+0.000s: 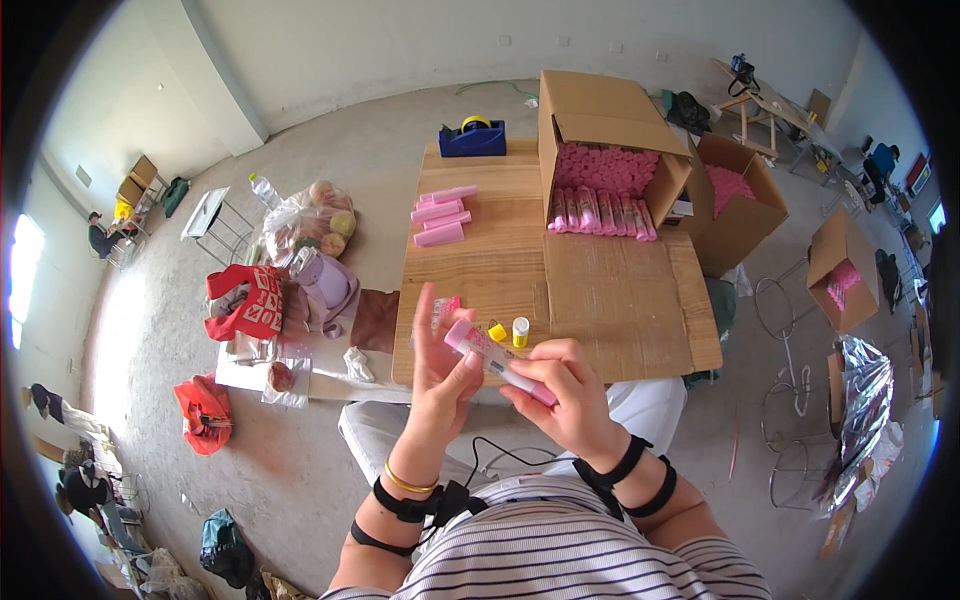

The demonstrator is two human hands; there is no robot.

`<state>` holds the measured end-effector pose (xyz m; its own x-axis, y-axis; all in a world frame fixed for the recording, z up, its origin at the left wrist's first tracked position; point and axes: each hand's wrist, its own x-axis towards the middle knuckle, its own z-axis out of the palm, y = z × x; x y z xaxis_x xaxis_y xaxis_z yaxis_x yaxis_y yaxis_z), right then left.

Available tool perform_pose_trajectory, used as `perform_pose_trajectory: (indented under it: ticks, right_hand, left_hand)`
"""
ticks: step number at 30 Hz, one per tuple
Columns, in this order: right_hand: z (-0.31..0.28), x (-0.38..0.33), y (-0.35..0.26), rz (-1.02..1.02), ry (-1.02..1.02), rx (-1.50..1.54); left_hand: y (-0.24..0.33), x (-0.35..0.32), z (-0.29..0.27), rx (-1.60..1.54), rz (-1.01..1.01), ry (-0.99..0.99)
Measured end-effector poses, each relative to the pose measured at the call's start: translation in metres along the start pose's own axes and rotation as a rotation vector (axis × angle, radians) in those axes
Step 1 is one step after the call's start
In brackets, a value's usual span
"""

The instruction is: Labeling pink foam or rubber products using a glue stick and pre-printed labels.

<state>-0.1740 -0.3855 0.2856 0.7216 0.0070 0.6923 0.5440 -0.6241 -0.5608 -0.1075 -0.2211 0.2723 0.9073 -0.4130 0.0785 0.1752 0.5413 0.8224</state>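
Clamping a pink tube (494, 358), likely light, stiff and slightly slippery, best gripped around its middle, in the right hand (568, 390) just below frame center, with the open left hand's (438, 382) thumb against it.

your right hand (568, 393) is covering part of the pink tube (497, 360), and your left hand (438, 362) is hiding some of the pink packet (451, 306) behind it. the lower edge is cutting off your striped shirt (560, 555). the carton (610, 108) is concealing how deep its stacked tubes (605, 170) are running. at far left, the seated person (103, 237) is appearing too small for you to make out their hands.
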Motion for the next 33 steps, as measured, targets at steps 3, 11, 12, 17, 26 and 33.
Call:
perform_pose_trajectory:
  ticks: [3, 11, 12, 17, 26, 33]
  right_hand:
    - [0.013, -0.003, 0.006, -0.030, 0.088, -0.069]
    - [0.006, 0.006, 0.020, 0.367, -0.097, 0.500]
    - [0.007, 0.012, 0.019, 0.416, -0.111, 0.584]
    - [0.018, 0.028, 0.015, 0.471, -0.116, 0.502]
    - [0.011, 0.037, 0.041, 0.585, 0.001, 0.733]
    - [0.005, 0.024, 0.017, 0.415, -0.215, 0.607]
  left_hand:
    - [-0.020, -0.003, 0.004, -0.105, -0.184, 0.059]
    - [-0.017, 0.001, 0.011, -0.084, -0.331, 0.094]
    - [-0.017, 0.000, 0.019, -0.034, -0.409, 0.201]
    - [-0.022, -0.006, 0.018, -0.040, -0.431, -0.040]
    - [-0.016, -0.012, 0.025, 0.023, -0.321, -0.262]
    - [-0.010, -0.009, 0.023, 0.009, -0.383, -0.056]
